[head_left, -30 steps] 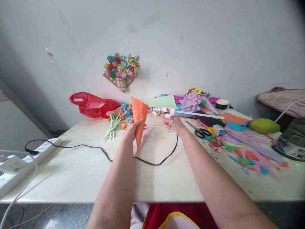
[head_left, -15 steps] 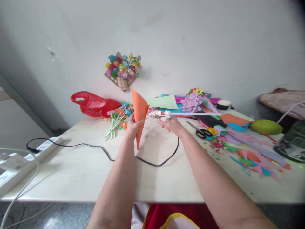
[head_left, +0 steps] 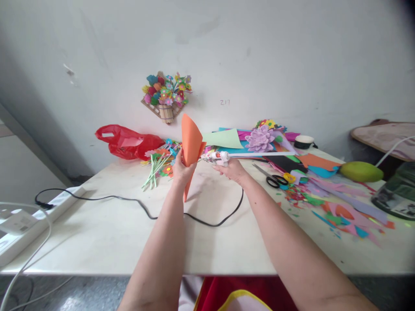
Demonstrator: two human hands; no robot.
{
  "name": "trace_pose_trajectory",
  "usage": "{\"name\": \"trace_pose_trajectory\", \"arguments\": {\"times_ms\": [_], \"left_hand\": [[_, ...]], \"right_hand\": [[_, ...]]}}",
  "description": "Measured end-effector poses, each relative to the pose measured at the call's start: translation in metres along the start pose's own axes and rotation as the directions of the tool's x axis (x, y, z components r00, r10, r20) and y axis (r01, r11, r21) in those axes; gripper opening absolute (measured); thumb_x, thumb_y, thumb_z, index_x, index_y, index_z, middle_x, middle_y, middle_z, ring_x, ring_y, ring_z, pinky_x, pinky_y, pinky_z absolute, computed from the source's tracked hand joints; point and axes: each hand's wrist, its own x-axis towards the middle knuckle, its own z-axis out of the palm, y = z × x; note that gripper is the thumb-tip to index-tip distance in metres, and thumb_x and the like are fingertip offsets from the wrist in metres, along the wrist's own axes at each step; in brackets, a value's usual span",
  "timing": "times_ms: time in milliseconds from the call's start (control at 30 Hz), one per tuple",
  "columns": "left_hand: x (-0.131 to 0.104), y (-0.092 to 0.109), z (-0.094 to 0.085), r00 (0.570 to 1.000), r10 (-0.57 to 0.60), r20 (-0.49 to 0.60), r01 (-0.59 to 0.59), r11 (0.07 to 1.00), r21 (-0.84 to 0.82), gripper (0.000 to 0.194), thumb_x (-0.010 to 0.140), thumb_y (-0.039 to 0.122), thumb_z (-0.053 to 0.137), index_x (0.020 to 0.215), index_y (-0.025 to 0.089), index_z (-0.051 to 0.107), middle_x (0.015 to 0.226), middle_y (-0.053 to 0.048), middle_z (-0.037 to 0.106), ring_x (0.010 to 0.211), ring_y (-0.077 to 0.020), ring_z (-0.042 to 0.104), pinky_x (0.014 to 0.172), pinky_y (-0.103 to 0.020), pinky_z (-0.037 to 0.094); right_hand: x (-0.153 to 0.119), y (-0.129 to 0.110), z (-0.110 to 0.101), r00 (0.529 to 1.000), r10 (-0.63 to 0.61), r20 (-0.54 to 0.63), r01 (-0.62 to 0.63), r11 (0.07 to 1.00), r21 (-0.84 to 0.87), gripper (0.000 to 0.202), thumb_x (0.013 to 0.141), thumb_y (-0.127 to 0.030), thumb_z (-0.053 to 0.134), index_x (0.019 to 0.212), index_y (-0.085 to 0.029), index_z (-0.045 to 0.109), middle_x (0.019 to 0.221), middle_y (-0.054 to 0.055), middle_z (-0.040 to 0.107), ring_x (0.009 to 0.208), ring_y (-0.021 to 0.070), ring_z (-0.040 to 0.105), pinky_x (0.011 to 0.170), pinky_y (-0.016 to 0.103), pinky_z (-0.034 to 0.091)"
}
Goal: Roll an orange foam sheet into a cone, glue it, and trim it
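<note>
Above the table (head_left: 113, 237), left hand (head_left: 183, 171) grips upright orange cone (head_left: 191, 140); right hand (head_left: 234, 170) clasps glue gun (head_left: 222, 157).

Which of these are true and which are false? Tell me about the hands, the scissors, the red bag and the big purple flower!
1. The left hand holds an orange cone. True.
2. The right hand holds the scissors. False: it holds a white glue gun; the scissors lie on the table.
3. The red bag is left of the cone. True.
4. The big purple flower is left of the red bag. False: it is to the right.
</note>
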Motion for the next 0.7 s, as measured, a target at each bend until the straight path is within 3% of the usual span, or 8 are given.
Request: {"name": "trace_pose_trajectory", "arguments": {"times_ms": [100, 300, 700], "left_hand": [[0.0009, -0.0009, 0.0004, 0.988, 0.144, -0.063, -0.130, 0.975, 0.181, 0.075, 0.057, 0.021, 0.070, 0.126, 0.024, 0.043, 0.112, -0.007, 0.057, 0.108, -0.0263, 0.050, 0.089, -0.034, 0.041], [0.0007, 0.0010, 0.0014, 0.984, 0.177, -0.035, -0.154, 0.927, 0.341, 0.076, 0.060, 0.024, 0.067, 0.130, 0.023, 0.037, 0.117, -0.007, 0.055, 0.110, -0.0268, 0.050, 0.093, -0.036, 0.038], [0.0012, 0.0001, 0.0009, 0.978, 0.203, -0.053, -0.177, 0.935, 0.307, 0.076, 0.057, 0.023, 0.068, 0.128, 0.022, 0.040, 0.117, -0.008, 0.055, 0.112, -0.0277, 0.048, 0.096, -0.037, 0.035]], "right_hand": [[0.0007, 0.0015, 0.0007, 1.000, 0.013, -0.014, -0.014, 0.999, -0.045, 0.024, 0.066, -0.039, 0.063, 0.070, -0.015, 0.063, 0.058, 0.002, 0.060, 0.050, 0.0114, 0.056, 0.045, 0.019, 0.041], [0.0006, 0.0031, 0.0004, 1.000, 0.024, -0.018, -0.025, 0.997, -0.068, 0.026, 0.066, -0.041, 0.063, 0.072, -0.016, 0.063, 0.060, 0.002, 0.061, 0.052, 0.0122, 0.056, 0.048, 0.020, 0.041], [0.0014, 0.0035, -0.0002, 1.000, 0.003, -0.011, -0.005, 0.986, -0.164, 0.025, 0.065, -0.042, 0.063, 0.076, -0.019, 0.066, 0.062, 0.002, 0.061, 0.064, 0.0171, 0.059, 0.051, 0.022, 0.041]]}}
